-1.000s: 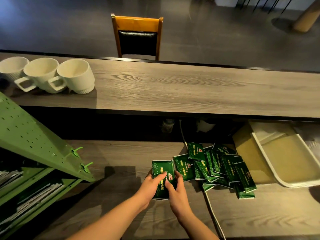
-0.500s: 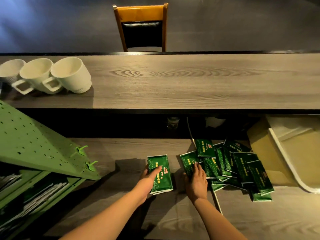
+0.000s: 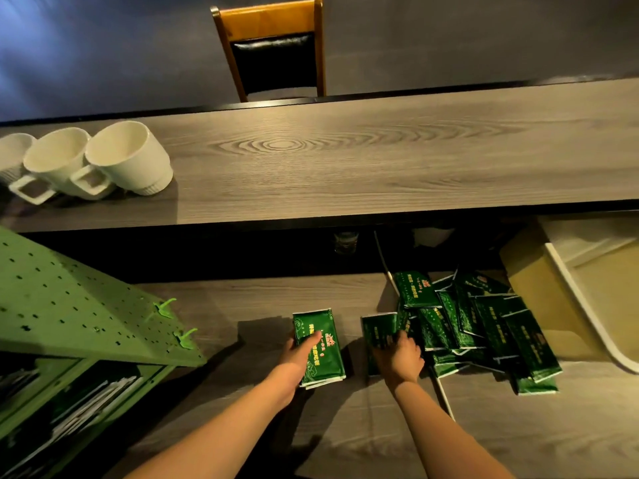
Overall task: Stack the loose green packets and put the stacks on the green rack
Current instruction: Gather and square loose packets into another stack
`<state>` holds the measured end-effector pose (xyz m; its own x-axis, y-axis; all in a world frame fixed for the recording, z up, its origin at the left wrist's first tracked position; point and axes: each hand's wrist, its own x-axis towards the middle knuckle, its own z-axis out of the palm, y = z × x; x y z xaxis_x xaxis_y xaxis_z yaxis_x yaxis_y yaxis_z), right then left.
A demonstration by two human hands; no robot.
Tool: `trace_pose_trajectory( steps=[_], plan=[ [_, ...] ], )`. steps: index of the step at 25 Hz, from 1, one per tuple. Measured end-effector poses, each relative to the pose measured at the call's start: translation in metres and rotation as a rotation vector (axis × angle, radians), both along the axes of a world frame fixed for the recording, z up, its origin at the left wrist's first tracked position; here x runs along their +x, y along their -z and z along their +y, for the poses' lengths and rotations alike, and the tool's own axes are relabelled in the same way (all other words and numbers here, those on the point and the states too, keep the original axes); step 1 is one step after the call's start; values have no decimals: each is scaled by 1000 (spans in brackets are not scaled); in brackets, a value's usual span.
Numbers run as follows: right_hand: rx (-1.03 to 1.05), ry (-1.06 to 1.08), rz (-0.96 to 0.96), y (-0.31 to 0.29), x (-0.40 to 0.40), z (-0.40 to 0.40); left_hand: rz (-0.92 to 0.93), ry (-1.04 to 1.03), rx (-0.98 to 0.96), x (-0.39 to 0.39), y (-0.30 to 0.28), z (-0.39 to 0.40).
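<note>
Two hands (image 3: 301, 354) (image 3: 399, 357) down on the table (image 3: 242, 426): left gripping the small stack (image 3: 320, 347), right fingers (image 3: 394, 340) seemingly flat on one packet (image 3: 378, 331) at the loose pile (image 3: 484, 326). Long axes roughly parallel, packet just right of the stack; green rack (image 3: 86, 312) well to the left.

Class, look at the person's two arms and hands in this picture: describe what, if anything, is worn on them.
Both forearms are bare up to the bottom edge of the picture, with no sleeve in view. The left hand and right hand wear no gloves. No watch, bracelet or ring shows on either wrist or on the visible fingers.
</note>
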<state>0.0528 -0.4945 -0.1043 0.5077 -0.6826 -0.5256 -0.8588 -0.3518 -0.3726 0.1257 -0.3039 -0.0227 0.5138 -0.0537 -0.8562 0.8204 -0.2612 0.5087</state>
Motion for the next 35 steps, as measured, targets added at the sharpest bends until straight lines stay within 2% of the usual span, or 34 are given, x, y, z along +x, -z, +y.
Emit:
trace_pose_trajectory(
  steps=[1,4,7,9,12,14,17,23,27,30,35],
  plan=[
    [106,62,-75,-3,-2,2,-8,2,-8,0,-3,0],
    [504,426,-379,-42,-8,14,6,22,-48,-1,-4,3],
    [701,623,-551,-89,-16,27,23,55,-88,-3,-16,5],
    [708,573,-556,-118,-19,36,30,74,-120,-6,-21,7],
    [630,356,-571,-143,-18,61,43,115,-262,-10,-33,7],
    [538,212,-560,-146,-19,77,8,127,-355,-10,-43,5],
    [573,123,-604,-144,-24,93,-55,153,-391,-14,-57,0],
    [561,158,-632,-145,-27,90,-60,156,-454,-22,-62,-10],
    [559,184,-643,-146,-38,66,-53,180,-411,-30,-57,-26],
    [448,253,-625,-144,-47,27,-63,232,-359,-37,-46,-44],
    [176,373,-511,-113,-75,-64,-3,179,-358,-53,-51,-82]
  ],
)
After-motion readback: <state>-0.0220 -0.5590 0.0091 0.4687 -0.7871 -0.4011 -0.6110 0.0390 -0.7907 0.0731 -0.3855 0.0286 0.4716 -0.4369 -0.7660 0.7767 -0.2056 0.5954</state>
